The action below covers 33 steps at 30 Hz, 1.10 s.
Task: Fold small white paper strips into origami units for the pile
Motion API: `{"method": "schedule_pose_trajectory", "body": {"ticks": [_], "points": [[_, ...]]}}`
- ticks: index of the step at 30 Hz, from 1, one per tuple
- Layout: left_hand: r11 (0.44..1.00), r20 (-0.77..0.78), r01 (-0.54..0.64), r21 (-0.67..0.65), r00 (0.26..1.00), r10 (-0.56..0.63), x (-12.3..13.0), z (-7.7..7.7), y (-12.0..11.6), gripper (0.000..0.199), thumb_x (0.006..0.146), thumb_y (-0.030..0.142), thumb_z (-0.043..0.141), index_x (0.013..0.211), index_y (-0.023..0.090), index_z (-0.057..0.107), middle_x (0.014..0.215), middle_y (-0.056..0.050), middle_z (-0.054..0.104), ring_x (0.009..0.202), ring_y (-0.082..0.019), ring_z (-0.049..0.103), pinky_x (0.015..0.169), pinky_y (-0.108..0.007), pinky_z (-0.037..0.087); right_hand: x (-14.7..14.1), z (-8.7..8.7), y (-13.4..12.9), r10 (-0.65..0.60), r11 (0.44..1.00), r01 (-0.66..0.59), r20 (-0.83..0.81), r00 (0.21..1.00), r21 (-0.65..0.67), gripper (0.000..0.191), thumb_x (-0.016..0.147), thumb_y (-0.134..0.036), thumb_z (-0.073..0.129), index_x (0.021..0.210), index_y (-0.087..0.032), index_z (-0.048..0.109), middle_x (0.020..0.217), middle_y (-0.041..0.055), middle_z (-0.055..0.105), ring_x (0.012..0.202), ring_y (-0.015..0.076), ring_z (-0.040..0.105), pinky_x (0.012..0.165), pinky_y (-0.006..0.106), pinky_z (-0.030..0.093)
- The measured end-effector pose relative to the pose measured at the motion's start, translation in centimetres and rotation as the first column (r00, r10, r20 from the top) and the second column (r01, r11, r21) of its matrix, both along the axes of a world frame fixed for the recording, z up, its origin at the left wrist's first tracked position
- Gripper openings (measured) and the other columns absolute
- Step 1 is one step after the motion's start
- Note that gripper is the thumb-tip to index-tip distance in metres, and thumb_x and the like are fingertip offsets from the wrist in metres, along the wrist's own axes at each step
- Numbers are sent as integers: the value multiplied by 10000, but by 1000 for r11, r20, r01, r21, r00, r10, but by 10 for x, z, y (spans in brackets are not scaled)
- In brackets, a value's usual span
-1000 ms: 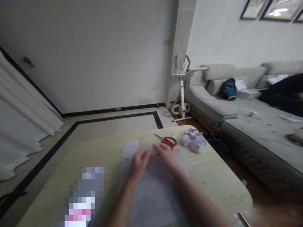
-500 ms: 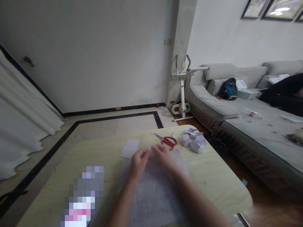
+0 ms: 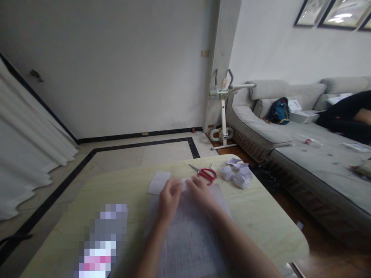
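Note:
Between my two hands is a small white piece of paper (image 3: 186, 184), pinched at both sides. My left hand (image 3: 170, 195) has its fingers closed on the left side of it, and my right hand (image 3: 199, 190) grips the right side. Both are over the far end of a large written sheet (image 3: 191, 243) lying on the table. A blank white paper piece (image 3: 159, 182) lies just beyond my left hand. Red-handled scissors (image 3: 206, 174) rest behind my right hand, and several folded paper pieces (image 3: 242, 177) sit farther right.
The pale wooden table (image 3: 261, 220) has rounded corners. A pixelated item (image 3: 101, 239) lies at its left. Past the right edge stands a grey sofa (image 3: 313, 162) with a backpack (image 3: 278, 111) and a person in black (image 3: 344, 116). A white exercise machine (image 3: 223, 112) stands behind.
My hands have drawn slightly apart, and more of the white paper piece shows between them. On the sofa the person has shifted a little.

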<state>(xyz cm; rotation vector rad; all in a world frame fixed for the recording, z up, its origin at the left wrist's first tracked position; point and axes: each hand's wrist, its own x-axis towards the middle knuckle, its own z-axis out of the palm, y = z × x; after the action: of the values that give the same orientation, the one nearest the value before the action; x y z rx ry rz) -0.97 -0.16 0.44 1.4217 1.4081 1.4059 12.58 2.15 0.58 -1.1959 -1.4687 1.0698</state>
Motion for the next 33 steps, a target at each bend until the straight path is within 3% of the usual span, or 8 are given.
{"method": "schedule_pose_trajectory", "body": {"ticks": [2, 5, 13, 20, 27, 33], "points": [[991, -131, -8, 130, 991, 25, -1, 2, -1, 255, 784, 353, 597, 985, 205, 648, 944, -71, 664, 867, -200, 625, 782, -292, 490, 0, -2, 1, -15, 1000, 14, 15, 1000, 27, 298, 823, -392, 480, 605, -191, 447, 586, -35, 437, 578, 125, 417, 519, 240, 308], [965, -303, 80, 250, 953, -1, -1, 2, -1, 237, 802, 293, 582, 1012, 235, 673, 1100, -84, 622, 1059, -227, 560, 949, -343, 421, 0, -5, 2, -30, 999, 30, -8, 1000, 16, 279, 818, -383, 486, 615, -195, 450, 599, -32, 445, 582, 129, 423, 529, 247, 312], [949, -445, 154, 275, 896, -16, -2, -11, 5, 308, 846, 286, 538, 1135, 212, 613, 1218, -87, 584, 1139, -225, 531, 990, -396, 418, -2, 0, 0, -16, 999, 12, -70, 997, -53, 261, 800, -370, 511, 620, -185, 470, 600, -30, 456, 587, 132, 439, 543, 247, 336], [963, -352, 137, 232, 935, -48, -2, -14, 3, 320, 834, 294, 560, 1137, 190, 579, 1169, -91, 616, 1106, -208, 554, 947, -354, 448, -1, 4, -2, 37, 998, -43, -126, 991, -48, 212, 788, -328, 529, 633, -184, 509, 606, -26, 490, 592, 127, 459, 555, 242, 360], [993, -211, 106, 51, 973, -93, -1, -10, 2, 312, 814, 354, 569, 1070, 181, 613, 1010, -78, 676, 909, -198, 634, 808, -307, 501, 0, 7, -3, 98, 992, -108, -129, 987, -69, 168, 789, -243, 501, 658, -170, 576, 638, -4, 561, 625, 131, 505, 570, 236, 393], [996, -67, 92, 13, 994, -91, -1, -11, 5, 309, 793, 362, 584, 1025, 167, 643, 1003, -86, 681, 917, -206, 635, 813, -305, 494, 0, 1, -1, 8, 1000, -10, -126, 992, -13, 79, 766, -232, 553, 784, -179, 608, 753, 13, 610, 726, 155, 558, 656, 262, 431]]}}
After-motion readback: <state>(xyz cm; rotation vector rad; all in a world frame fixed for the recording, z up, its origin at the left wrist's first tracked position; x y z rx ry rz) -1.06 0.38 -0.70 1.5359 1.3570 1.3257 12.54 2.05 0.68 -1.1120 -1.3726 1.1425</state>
